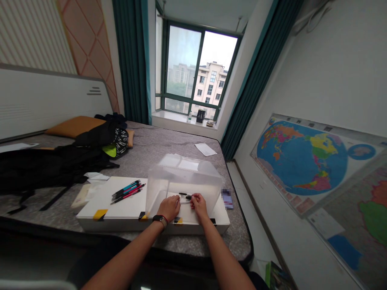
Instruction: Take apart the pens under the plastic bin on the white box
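My left hand (pixel 169 208), with a dark band at its wrist, is at the front of a clear plastic box (pixel 155 185), fingers curled together. What its fingertips hold, if anything, is too small to make out. My right hand (pixel 199 204) pinches a small dark pen-like piece (pixel 188 198) just across from it. Close behind the fingertips lies another short black piece (pixel 182 194). The box stands on a white carton (pixel 121 213). To the left on the carton lies a bunch of pens (pixel 128 191) in blue, red and black.
A tissue pack (pixel 83 197) lies left of the carton, near a black bag (pixel 54 163). White paper (pixel 205 149) lies farther back on the grey mattress (pixel 157 137). A blurred phone-like item (pixel 227 199) sits right of the box. Maps (pixel 299 157) hang on the right wall.
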### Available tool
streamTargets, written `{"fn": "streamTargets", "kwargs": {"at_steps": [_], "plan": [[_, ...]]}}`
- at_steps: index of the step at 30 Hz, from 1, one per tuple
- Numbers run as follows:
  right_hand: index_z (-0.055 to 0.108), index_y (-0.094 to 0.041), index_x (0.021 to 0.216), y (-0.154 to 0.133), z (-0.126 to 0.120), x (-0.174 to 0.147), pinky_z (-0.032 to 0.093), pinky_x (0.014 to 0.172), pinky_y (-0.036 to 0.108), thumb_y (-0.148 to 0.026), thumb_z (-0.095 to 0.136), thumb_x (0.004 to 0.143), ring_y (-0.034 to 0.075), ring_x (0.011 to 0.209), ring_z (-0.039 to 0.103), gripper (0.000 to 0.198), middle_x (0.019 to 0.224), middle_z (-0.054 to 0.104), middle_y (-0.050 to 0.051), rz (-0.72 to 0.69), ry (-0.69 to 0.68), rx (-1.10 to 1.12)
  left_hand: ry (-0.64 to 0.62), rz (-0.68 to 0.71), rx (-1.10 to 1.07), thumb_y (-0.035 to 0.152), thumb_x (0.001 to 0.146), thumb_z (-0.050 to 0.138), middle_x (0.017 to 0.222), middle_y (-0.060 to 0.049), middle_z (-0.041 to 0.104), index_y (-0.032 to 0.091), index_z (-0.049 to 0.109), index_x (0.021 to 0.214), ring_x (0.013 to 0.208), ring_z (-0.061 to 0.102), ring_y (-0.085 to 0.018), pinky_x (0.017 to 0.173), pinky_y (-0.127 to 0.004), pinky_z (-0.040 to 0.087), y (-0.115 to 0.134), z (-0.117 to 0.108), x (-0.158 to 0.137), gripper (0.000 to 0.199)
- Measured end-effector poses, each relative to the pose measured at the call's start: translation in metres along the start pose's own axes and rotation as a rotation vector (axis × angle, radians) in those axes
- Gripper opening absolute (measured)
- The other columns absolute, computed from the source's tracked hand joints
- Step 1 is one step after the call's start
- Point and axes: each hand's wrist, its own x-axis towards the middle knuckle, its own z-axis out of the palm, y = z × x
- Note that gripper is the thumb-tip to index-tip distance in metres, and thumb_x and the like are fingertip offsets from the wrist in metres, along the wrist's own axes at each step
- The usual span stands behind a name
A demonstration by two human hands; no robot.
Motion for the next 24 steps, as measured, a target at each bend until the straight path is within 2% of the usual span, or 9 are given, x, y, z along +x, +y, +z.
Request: {"fn": "streamTargets", "kwargs": {"at_steps": [4,9,14,18,24], "plan": [[0.052,-0.018,0.090,-0.002,0.001,-0.001,0.040,0.042,0.018,-0.034,0.063,0.070,0.010,0.051,0.053,0.029,0.068,0.063,0.000,-0.002,0.002,-0.014,0.015,-0.001,-0.014,0.035,0.094,0.032,0.086,-0.005,0.064,0.021,0.057,0.095,0.083,0.059,-0.018,0.074,-0.028,0.037,-0.001,0.001,-0.001,0.028],[0.055,-0.017,0.090,-0.007,0.002,-0.005,0.039,0.043,0.019,-0.037,0.063,0.069,0.010,0.049,0.053,0.030,0.065,0.063,0.000,0.020,-0.014,-0.028,0.014,-0.015,-0.039,0.038,0.094,0.031,0.090,-0.006,0.066,0.022,0.056,0.106,0.084,0.060,-0.019,0.075,-0.029,0.039,0.000,0.000,-0.002,0.032],[0.058,-0.016,0.090,-0.010,0.002,-0.007,0.040,0.044,0.020,-0.041,0.065,0.067,0.011,0.050,0.054,0.034,0.066,0.064,0.001,0.007,-0.020,-0.034,-0.080,-0.044,0.009,0.046,0.089,0.041,0.083,-0.006,0.067,0.025,0.052,0.117,0.081,0.062,-0.020,0.074,-0.029,0.040,-0.001,-0.001,-0.002,0.037],[0.062,-0.016,0.091,-0.011,0.001,-0.007,0.040,0.044,0.020,-0.040,0.066,0.068,0.010,0.049,0.053,0.034,0.066,0.065,0.001,0.009,-0.080,-0.044,-0.129,-0.032,0.037,0.040,0.089,0.043,0.089,-0.007,0.068,0.028,0.050,0.125,0.085,0.062,-0.021,0.075,-0.030,0.040,-0.003,-0.001,-0.001,0.038],[0.068,-0.017,0.096,-0.008,-0.001,-0.006,0.041,0.047,0.021,-0.038,0.066,0.071,0.011,0.052,0.054,0.032,0.069,0.068,0.002,-0.028,-0.155,-0.102,-0.138,0.004,-0.007,0.036,0.090,0.043,0.099,-0.005,0.069,0.031,0.062,0.111,0.091,0.061,-0.020,0.079,-0.030,0.039,-0.004,-0.001,0.000,0.029]]}}
